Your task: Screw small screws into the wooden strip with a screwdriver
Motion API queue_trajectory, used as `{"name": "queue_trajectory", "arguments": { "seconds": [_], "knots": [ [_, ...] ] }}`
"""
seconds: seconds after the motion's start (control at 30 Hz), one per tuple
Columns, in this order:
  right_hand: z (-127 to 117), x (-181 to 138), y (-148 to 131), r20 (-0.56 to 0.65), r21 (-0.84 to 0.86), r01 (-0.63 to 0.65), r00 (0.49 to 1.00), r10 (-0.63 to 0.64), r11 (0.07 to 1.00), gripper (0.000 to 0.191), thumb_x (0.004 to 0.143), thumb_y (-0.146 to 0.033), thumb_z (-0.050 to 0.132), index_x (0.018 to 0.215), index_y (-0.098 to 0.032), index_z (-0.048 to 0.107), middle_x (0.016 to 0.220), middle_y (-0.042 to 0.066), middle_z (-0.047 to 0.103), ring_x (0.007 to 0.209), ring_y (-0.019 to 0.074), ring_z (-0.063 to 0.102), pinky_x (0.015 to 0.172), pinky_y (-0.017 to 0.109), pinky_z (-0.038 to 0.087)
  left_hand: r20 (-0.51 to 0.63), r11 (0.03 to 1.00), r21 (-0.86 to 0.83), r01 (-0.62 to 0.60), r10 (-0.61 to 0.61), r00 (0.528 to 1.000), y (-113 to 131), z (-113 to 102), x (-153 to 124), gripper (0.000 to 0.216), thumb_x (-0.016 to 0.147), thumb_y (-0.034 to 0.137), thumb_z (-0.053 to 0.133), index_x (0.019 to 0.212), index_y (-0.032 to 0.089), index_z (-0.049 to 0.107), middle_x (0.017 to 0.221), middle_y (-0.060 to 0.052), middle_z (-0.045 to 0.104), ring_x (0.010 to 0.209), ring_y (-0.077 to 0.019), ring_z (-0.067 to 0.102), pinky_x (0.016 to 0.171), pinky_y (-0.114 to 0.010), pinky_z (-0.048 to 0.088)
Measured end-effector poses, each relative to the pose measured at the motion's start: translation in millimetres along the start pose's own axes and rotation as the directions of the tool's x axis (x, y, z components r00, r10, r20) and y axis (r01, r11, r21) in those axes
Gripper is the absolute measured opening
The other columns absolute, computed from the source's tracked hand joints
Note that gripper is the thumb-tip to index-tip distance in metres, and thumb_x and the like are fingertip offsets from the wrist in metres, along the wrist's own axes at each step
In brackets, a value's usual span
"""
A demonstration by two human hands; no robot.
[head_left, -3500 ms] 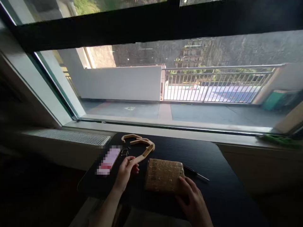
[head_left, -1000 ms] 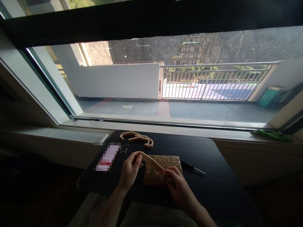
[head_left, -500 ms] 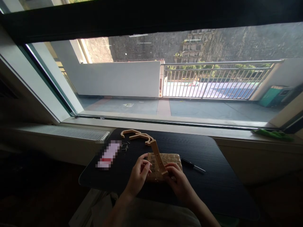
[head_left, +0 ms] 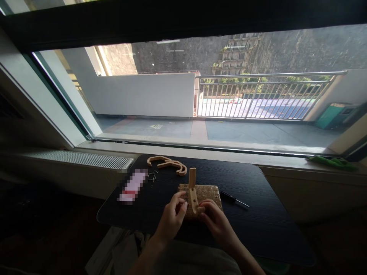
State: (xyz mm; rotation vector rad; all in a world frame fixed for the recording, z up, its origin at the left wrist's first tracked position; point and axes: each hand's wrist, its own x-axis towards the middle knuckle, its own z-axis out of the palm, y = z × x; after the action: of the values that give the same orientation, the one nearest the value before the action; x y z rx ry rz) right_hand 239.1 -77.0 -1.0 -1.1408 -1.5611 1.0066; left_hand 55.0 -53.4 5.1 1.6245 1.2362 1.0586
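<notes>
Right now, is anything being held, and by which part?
The right hand holds a wooden hook by its short, curled lower end. Whether the left hand holds anything cannot be told.

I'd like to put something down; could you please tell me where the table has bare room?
The table looks bare from the screwdriver to the right and back edges. Crowded: back left, with wooden hooks, screws and pixelated item; centre, with left hand, right hand and block.

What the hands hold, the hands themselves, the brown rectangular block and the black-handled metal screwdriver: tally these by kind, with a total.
Bare hands (left hand, right hand): 2
Pale angled wooden piece with holes: 1
Brown rectangular block: 1
Black-handled screwdriver: 1
Total: 5
</notes>
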Motion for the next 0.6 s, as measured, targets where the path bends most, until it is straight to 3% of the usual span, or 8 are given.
{"name": "queue_trajectory", "arguments": {
  "seconds": [0.1,0.2,0.33,0.47,0.6],
  "knots": [
    [0,-1,-1,0.014,0.013,-0.014,1.000,0.014,1.000,0.014,0.088,-0.028,0.055,0.096,-0.019,0.063,0.101,0.007,0.062,0.092,0.0206,0.060,0.081,0.032,0.051,0.027,0.994,0.057,-0.092,0.091,0.995,4,3,-3,0.030,0.086,0.020,0.051,0.114,0.020,0.062,0.095,-0.007,0.070,0.081,-0.0203,0.067,0.075,-0.030,0.053],
    [0,-1,-1,0.041,0.043,-0.050,0.998,0.048,0.998,0.014,0.089,-0.029,0.054,0.096,-0.020,0.062,0.095,0.005,0.061,0.084,0.0186,0.059,0.075,0.031,0.051,0.064,0.980,0.118,-0.162,0.155,0.986,5,3,-6,0.033,0.081,0.013,0.053,0.111,0.022,0.063,0.097,-0.006,0.068,0.078,-0.0188,0.066,0.075,-0.030,0.054],
    [2,0,-1,0.057,0.069,-0.070,0.996,0.066,0.995,0.014,0.089,-0.031,0.056,0.094,-0.019,0.061,0.088,0.003,0.061,0.081,0.0179,0.059,0.071,0.029,0.050,0.093,0.971,0.172,-0.165,0.151,0.984,8,0,-10,0.035,0.078,0.015,0.059,0.113,0.024,0.062,0.104,-0.006,0.065,0.074,-0.0173,0.064,0.072,-0.029,0.055],
    [7,4,-6,0.039,0.124,-0.081,0.996,0.076,0.989,0.015,0.089,-0.032,0.056,0.097,-0.019,0.061,0.086,0.003,0.062,0.080,0.0178,0.060,0.071,0.029,0.049,0.140,0.949,0.237,-0.209,0.180,0.974,7,3,-14,0.058,0.071,0.019,0.070,0.126,0.029,0.054,0.116,-0.005,0.063,0.084,-0.0196,0.065,0.079,-0.032,0.056],
    [13,6,-15,0.034,0.128,-0.040,0.999,0.036,0.991,0.013,0.089,-0.028,0.056,0.099,-0.020,0.062,0.090,0.003,0.063,0.084,0.0184,0.060,0.076,0.030,0.048,0.097,0.909,0.327,-0.259,0.241,0.966,0,6,-14,0.044,0.083,0.026,0.063,0.125,0.026,0.050,0.111,-0.006,0.064,0.083,-0.0186,0.066,0.075,-0.032,0.057]
  ]
}}
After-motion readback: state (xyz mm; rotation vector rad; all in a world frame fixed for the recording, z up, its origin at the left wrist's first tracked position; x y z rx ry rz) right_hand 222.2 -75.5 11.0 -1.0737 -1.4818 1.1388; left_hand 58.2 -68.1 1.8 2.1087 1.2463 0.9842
